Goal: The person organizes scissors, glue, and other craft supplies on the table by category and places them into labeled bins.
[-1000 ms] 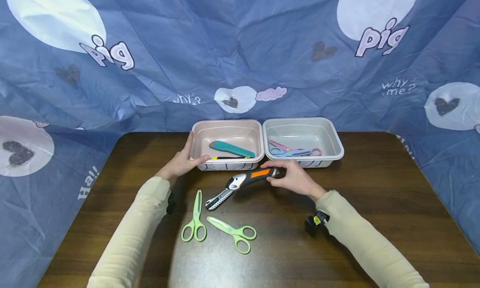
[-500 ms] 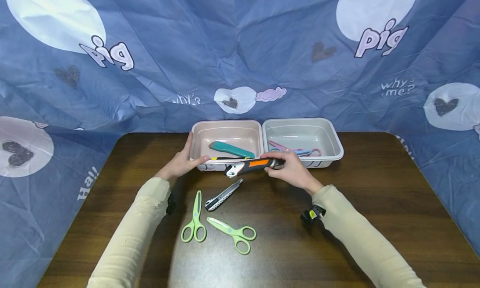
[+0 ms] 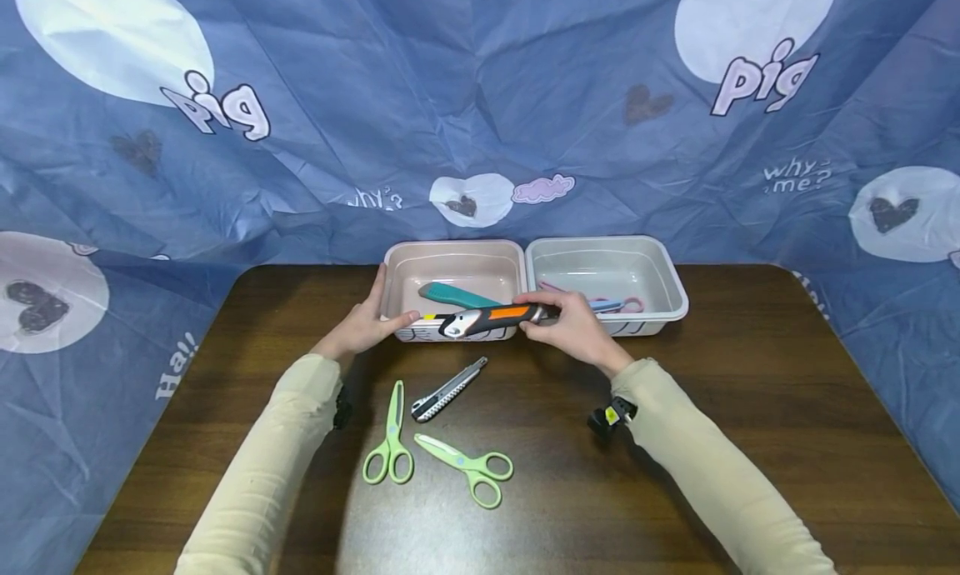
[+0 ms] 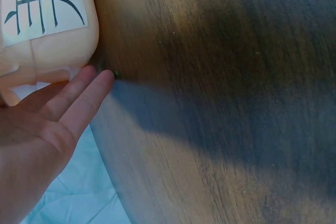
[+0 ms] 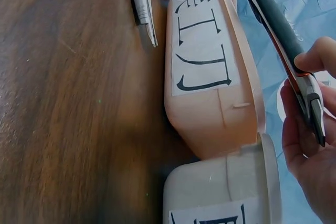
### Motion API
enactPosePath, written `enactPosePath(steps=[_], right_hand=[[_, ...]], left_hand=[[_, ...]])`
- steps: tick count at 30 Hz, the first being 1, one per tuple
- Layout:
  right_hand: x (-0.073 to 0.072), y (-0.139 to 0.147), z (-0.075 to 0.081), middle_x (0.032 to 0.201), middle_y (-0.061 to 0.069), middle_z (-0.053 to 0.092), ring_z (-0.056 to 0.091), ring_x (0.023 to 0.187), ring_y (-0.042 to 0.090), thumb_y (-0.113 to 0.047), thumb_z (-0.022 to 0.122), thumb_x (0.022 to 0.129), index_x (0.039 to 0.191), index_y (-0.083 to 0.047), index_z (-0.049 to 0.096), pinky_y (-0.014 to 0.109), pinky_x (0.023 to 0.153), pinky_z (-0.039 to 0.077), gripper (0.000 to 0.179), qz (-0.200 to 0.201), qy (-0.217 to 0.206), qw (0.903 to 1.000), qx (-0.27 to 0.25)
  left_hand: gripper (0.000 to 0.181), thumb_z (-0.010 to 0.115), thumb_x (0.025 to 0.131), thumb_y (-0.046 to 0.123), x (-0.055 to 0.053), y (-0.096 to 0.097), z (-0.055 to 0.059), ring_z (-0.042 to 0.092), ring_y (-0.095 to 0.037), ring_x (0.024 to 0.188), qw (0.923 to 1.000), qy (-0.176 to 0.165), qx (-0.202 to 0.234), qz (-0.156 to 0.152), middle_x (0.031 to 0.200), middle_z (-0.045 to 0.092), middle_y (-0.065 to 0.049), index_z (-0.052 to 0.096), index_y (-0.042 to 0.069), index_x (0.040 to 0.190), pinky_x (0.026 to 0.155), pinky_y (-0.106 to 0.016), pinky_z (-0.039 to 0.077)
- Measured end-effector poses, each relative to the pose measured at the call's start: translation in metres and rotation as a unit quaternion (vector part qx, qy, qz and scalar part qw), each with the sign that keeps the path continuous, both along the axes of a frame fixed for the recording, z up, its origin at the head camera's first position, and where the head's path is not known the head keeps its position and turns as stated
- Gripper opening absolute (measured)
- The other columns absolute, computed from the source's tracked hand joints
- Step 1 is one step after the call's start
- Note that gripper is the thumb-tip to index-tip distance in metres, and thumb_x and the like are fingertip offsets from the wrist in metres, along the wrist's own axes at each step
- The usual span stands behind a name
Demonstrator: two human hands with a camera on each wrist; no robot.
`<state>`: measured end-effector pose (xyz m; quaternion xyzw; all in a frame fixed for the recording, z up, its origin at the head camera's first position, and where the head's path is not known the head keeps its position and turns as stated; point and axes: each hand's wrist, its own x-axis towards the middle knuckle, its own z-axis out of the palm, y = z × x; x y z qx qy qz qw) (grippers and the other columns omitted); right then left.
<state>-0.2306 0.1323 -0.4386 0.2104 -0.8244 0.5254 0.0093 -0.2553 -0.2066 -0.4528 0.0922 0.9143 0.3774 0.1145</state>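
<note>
My right hand [image 3: 566, 325] grips the dark end of a utility knife [image 3: 498, 315] with a black and orange handle and a silver head. The knife is held level above the front rim of the pink box [image 3: 453, 243], beside the teal utility knife [image 3: 456, 293] lying inside. In the right wrist view, thumb and fingers pinch this utility knife [image 5: 278, 30]. My left hand [image 3: 360, 325] rests at the pink box's front left corner, thumb by the front rim. The left wrist view shows its straight fingers [image 4: 84, 100] against the box wall [image 4: 63, 56].
Right of the pink box stands a grey box [image 3: 667, 267] with pink and blue scissors [image 3: 611, 305] inside. On the brown table [image 3: 750, 408] lie a silver utility knife [image 3: 448, 390] and green scissors [image 3: 388, 442] beside another green pair [image 3: 468, 467]. A blue cloth [image 3: 480, 125] hangs behind.
My right hand has lifted the orange and black utility knife up and left, from above the silver utility knife to the pink box's front rim. The left hand has stayed put.
</note>
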Motion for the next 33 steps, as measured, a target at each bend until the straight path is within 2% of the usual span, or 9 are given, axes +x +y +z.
enactPosePath(steps=[4, 7, 8, 14, 23, 28, 33], right_hand=[[-0.003, -0.005, -0.001, 0.108, 0.011, 0.069, 0.056, 0.109, 0.031, -0.003, 0.077, 0.076, 0.111, -0.006, 0.073, 0.038, 0.095, 0.04, 0.036, -0.007, -0.009, 0.9999, -0.005], [-0.007, -0.008, -0.002, 0.106, 0.01, 0.069, 0.057, 0.087, 0.022, -0.002, 0.075, 0.076, 0.111, -0.005, 0.073, 0.031, 0.078, 0.044, 0.035, -0.012, -0.009, 0.9998, -0.011], [-0.008, -0.009, -0.002, 0.106, 0.009, 0.069, 0.057, 0.085, 0.02, -0.002, 0.075, 0.076, 0.111, -0.005, 0.073, 0.028, 0.076, 0.045, 0.035, -0.013, -0.006, 0.9998, -0.011], [-0.015, -0.015, -0.004, 0.11, 0.01, 0.068, 0.056, 0.086, 0.019, -0.006, 0.073, 0.076, 0.112, -0.006, 0.073, 0.026, 0.074, 0.045, 0.036, -0.018, -0.011, 0.9998, -0.002], [-0.024, -0.029, 0.001, 0.109, 0.011, 0.067, 0.057, 0.083, 0.019, -0.008, 0.072, 0.077, 0.114, -0.005, 0.071, 0.025, 0.07, 0.046, 0.038, -0.014, -0.049, 0.9987, 0.0], [-0.03, -0.039, 0.002, 0.107, 0.011, 0.068, 0.057, 0.087, 0.018, -0.006, 0.073, 0.076, 0.112, -0.004, 0.072, 0.025, 0.075, 0.044, 0.036, 0.0, -0.041, 0.999, 0.015], [-0.035, -0.047, 0.001, 0.103, 0.013, 0.069, 0.057, 0.086, 0.018, -0.004, 0.072, 0.076, 0.111, 0.002, 0.071, 0.026, 0.073, 0.044, 0.036, 0.024, -0.024, 0.9985, 0.044]], left_hand=[[0.106, 0.064, 0.09, 0.044, 0.0, 0.0, -0.001, 0.03, -0.05, 0.132, 1.0, -0.001, 0.004, 0.001, 0.151, 0.015, -0.035, -0.014, 0.01, 0.153, 0.107, -0.056, 0.025], [0.106, 0.064, 0.09, 0.043, 0.0, 0.0, 0.0, 0.029, -0.049, 0.133, 0.9999, -0.003, 0.01, 0.001, 0.151, 0.014, -0.034, -0.014, 0.011, 0.153, 0.108, -0.056, 0.024], [0.106, 0.064, 0.09, 0.043, 0.0, 0.001, 0.0, 0.029, -0.049, 0.133, 0.9999, -0.003, 0.011, 0.0, 0.151, 0.014, -0.034, -0.014, 0.011, 0.153, 0.108, -0.056, 0.024], [0.105, 0.063, 0.091, 0.042, 0.001, 0.0, 0.0, 0.027, -0.05, 0.134, 1.0, -0.003, 0.009, -0.002, 0.151, 0.013, -0.034, -0.014, 0.009, 0.153, 0.108, -0.056, 0.023], [0.106, 0.065, 0.09, 0.042, 0.0, -0.001, -0.001, 0.031, -0.049, 0.132, 0.9999, 0.003, 0.015, 0.001, 0.15, 0.017, -0.035, -0.013, 0.01, 0.153, 0.108, -0.055, 0.024], [0.105, 0.065, 0.09, 0.041, 0.0, -0.001, -0.002, 0.034, -0.05, 0.13, 0.9999, 0.014, 0.005, 0.002, 0.147, 0.022, -0.037, -0.011, 0.009, 0.154, 0.107, -0.055, 0.027], [0.105, 0.066, 0.09, 0.041, 0.0, 0.0, -0.002, 0.03, -0.048, 0.133, 0.9999, 0.004, 0.015, 0.007, 0.15, 0.017, -0.035, -0.012, 0.011, 0.154, 0.108, -0.054, 0.024]])
